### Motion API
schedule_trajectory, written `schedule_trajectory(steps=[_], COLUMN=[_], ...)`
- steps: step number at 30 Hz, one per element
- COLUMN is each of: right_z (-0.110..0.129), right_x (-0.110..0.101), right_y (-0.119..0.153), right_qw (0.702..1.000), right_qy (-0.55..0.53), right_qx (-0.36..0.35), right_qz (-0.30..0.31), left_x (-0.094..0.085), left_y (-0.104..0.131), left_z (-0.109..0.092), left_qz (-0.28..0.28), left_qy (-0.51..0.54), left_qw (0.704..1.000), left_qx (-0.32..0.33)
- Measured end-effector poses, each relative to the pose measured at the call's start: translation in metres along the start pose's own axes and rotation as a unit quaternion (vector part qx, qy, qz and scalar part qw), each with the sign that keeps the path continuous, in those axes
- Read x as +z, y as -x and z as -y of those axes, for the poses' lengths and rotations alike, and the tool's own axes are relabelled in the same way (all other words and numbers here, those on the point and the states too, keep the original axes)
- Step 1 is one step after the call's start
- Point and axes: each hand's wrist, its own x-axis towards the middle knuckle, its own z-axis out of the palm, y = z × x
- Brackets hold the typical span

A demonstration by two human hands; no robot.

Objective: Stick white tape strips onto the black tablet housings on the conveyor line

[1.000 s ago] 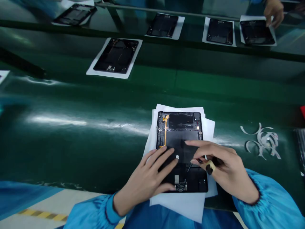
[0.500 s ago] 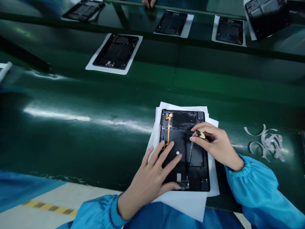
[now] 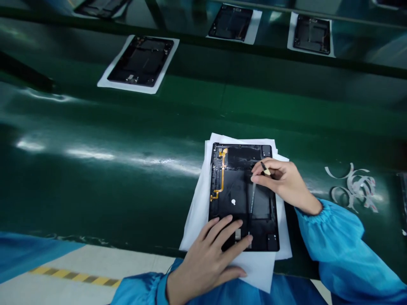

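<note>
In front of me a black tablet back housing (image 3: 237, 186) lies on white sheets (image 3: 197, 220). An orange flex cable (image 3: 221, 178) runs down its left side, and a small white round sticker (image 3: 233, 202) sits near its middle. My left hand (image 3: 213, 258) rests with spread fingers over the housing's lower part, partly hiding the small circuit board there. Above the right side, my right hand (image 3: 280, 182) pinches a thin, pale printed cable (image 3: 253, 199) leading down toward the bottom. A black and yellow end piece (image 3: 265, 168) sticks out between its fingers.
Peeled white strips (image 3: 359, 188) lie in a curled heap to the right. Across the green table (image 3: 127, 182), another housing (image 3: 140, 61) lies on white paper at the back left. More housings (image 3: 230, 23) rest on papers along the raised shelf behind.
My left hand has slid down the housing toward its lower edge, uncovering the orange flex cable's lower end. My right hand keeps its pinch almost in place. The view has shifted slightly.
</note>
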Motion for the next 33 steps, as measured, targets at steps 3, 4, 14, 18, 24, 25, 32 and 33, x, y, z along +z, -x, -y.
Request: schedule_trajectory(steps=[3, 4, 14, 18, 24, 25, 32, 33], right_z=[0.003, 0.003, -0.012, -0.013, -0.015, -0.015, -0.018, -0.018], right_x=[-0.002, -0.001, 0.010, 0.011, 0.013, 0.013, 0.014, 0.015], right_y=[-0.003, -0.004, -0.004, -0.003, -0.003, -0.003, -0.002, -0.002], right_qw=[1.000, 1.000, 0.990, 0.988, 0.986, 0.986, 0.985, 0.985], right_qy=[0.002, 0.008, 0.137, 0.143, 0.151, 0.151, 0.151, 0.150], right_qx=[0.008, 0.009, -0.028, -0.050, -0.056, -0.058, -0.070, -0.072], right_qz=[0.009, 0.007, -0.029, -0.033, -0.036, -0.037, -0.043, -0.045], left_x=[0.000, 0.000, 0.008, 0.009, 0.008, 0.008, 0.006, 0.006], left_y=[-0.001, -0.002, -0.001, -0.002, -0.005, -0.005, -0.006, -0.006], left_z=[-0.002, -0.003, -0.007, -0.006, -0.006, -0.006, -0.007, -0.007], left_qz=[0.008, 0.012, -0.024, -0.030, -0.025, -0.021, 0.000, 0.004], left_qy=[-0.018, -0.019, 0.036, 0.044, 0.050, 0.046, 0.019, 0.012], left_qw=[1.000, 1.000, 0.999, 0.998, 0.998, 0.999, 1.000, 1.000], left_qx=[-0.007, -0.012, -0.029, -0.012, -0.002, 0.000, 0.003, 0.005])
